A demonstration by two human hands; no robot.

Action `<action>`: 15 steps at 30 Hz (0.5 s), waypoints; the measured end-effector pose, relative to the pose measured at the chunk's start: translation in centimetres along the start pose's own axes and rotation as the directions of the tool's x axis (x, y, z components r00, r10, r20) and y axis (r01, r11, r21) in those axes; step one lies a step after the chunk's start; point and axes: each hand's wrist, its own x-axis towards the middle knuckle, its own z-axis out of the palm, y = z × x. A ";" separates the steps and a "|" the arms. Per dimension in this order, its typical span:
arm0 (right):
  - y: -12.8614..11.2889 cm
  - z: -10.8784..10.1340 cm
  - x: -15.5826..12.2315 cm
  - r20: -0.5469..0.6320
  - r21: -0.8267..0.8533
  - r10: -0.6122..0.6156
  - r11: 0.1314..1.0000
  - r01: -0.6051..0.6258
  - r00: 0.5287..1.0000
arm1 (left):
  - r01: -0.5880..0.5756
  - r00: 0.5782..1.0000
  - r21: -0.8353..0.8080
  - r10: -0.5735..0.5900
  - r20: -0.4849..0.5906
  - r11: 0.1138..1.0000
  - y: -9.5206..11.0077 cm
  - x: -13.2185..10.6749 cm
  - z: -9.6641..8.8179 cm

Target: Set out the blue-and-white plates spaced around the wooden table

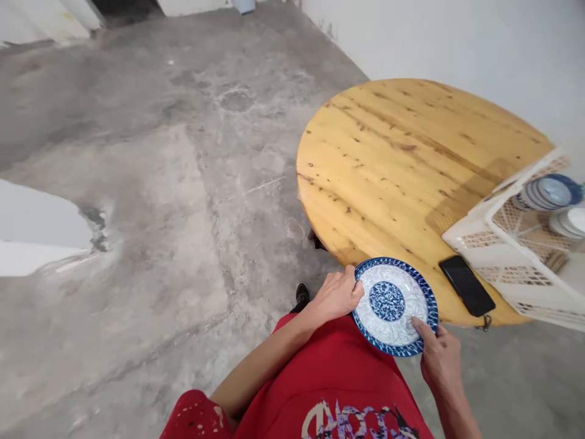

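I hold a blue-and-white patterned plate [393, 305] with both hands, at the near edge of a round wooden table [402, 164]. My left hand [336, 296] grips the plate's left rim, fingers curled round it. My right hand [439, 356] pinches the lower right rim, thumb on top. The plate hangs partly over the table edge, above my red shirt.
A black phone [466, 285] lies flat on the table just right of the plate. A white plastic crate [516, 256] at the right edge holds stacked blue-and-white bowls [548, 192]. Bare concrete floor [159, 183] spreads to the left; a white wall runs behind the table.
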 end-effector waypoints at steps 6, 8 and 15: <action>-0.7 1.8 -1.0 0.002 0.156 0.051 0.986 -0.050 0.999 | -0.134 0.988 0.108 0.124 0.092 0.985 -0.8 1.3 -0.4; -1.3 2.5 0.0 -0.018 0.175 0.013 0.984 -0.010 1.000 | -0.135 0.988 0.143 0.122 0.096 0.981 -0.9 3.0 -0.7; -4.2 5.3 7.2 -0.040 0.201 -0.152 0.967 0.157 0.988 | -0.153 0.987 0.195 0.142 0.068 0.969 -0.4 11.4 -2.6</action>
